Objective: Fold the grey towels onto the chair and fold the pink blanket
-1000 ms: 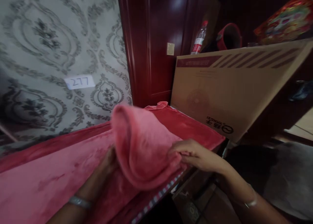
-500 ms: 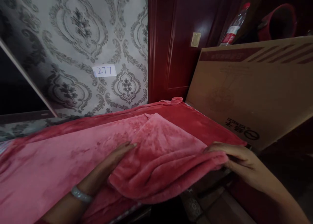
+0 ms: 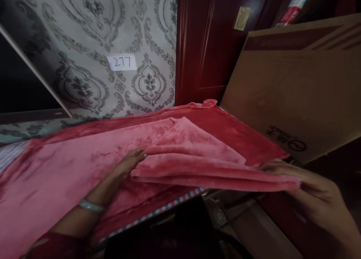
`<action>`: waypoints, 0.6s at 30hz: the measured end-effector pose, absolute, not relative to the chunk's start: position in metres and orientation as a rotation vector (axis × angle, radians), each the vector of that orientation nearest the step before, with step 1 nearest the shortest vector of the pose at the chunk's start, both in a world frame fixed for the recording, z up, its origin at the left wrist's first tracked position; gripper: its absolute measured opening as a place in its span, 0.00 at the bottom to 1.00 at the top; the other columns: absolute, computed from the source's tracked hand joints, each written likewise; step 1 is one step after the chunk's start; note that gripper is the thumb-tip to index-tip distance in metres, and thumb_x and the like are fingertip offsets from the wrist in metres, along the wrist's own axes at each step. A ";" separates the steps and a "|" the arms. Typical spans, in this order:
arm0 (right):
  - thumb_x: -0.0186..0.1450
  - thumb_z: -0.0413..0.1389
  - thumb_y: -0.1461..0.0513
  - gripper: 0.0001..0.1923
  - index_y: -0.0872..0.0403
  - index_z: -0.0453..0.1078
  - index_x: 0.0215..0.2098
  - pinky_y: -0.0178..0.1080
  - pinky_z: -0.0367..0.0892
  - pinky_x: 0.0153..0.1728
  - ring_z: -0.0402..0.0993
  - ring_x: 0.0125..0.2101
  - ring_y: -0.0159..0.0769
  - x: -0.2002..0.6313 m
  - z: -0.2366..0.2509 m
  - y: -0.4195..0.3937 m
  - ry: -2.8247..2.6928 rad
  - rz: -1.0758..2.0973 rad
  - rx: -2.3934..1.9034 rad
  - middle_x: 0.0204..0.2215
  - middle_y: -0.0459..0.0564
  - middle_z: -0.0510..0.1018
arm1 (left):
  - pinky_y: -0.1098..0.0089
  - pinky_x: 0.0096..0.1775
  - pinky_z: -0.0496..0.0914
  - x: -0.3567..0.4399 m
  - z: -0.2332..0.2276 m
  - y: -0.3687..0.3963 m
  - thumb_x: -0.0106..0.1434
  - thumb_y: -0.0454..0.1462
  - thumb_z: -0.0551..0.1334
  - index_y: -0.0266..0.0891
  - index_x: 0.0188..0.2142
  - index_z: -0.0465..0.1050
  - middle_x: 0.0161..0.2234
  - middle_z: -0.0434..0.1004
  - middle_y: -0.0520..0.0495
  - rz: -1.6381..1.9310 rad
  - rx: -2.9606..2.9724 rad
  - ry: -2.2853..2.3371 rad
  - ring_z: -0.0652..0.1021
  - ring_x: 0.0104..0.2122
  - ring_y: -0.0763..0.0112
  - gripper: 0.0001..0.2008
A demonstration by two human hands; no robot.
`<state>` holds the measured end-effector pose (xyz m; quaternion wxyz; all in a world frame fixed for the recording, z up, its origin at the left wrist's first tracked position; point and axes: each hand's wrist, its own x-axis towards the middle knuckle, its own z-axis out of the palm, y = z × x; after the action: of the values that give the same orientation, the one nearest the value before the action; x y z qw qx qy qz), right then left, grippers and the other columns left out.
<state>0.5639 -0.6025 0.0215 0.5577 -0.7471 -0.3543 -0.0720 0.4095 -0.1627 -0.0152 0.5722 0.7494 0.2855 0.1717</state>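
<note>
A pink-red plush blanket [image 3: 81, 165] lies spread in front of me, its near right part lifted into a folded band. My right hand [image 3: 304, 183] grips the right end of this band, past the edge of the surface below. At the band's left end, my left hand [image 3: 131, 163] has its fingers closed on the fold. The fabric runs nearly straight between both hands. Part of the left fingers is hidden by the cloth. Under the fold, a darker red layer [image 3: 239, 133] shows, with a striped edge [image 3: 169, 206] along the near side.
A large cardboard box [image 3: 296, 82] stands at the right, with a red-labelled bottle [image 3: 291, 12] behind its top. A patterned wall with a paper marked 277 [image 3: 122, 62] and a dark red door [image 3: 205, 44] lie behind. A dark screen [image 3: 25, 78] is at the left.
My right hand has moved right and slightly down, pulling the bunched fold into a longer, straighter band. My left hand has shifted left and up to the fold's end. The view has tilted down.
</note>
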 end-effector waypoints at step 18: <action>0.59 0.63 0.49 0.11 0.31 0.82 0.40 0.60 0.76 0.46 0.81 0.39 0.61 0.544 0.004 -0.606 -0.717 -0.177 -1.824 0.39 0.50 0.85 | 0.61 0.50 0.73 0.334 -0.039 -0.191 0.61 0.29 0.53 0.40 0.45 0.72 0.48 0.74 0.41 0.528 2.717 0.112 0.76 0.49 0.62 0.15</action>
<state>0.5437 -0.6064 0.0040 0.5538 -0.7717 -0.3035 -0.0749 0.3344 -0.1912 -0.0391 0.1849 0.9639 0.0399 0.1872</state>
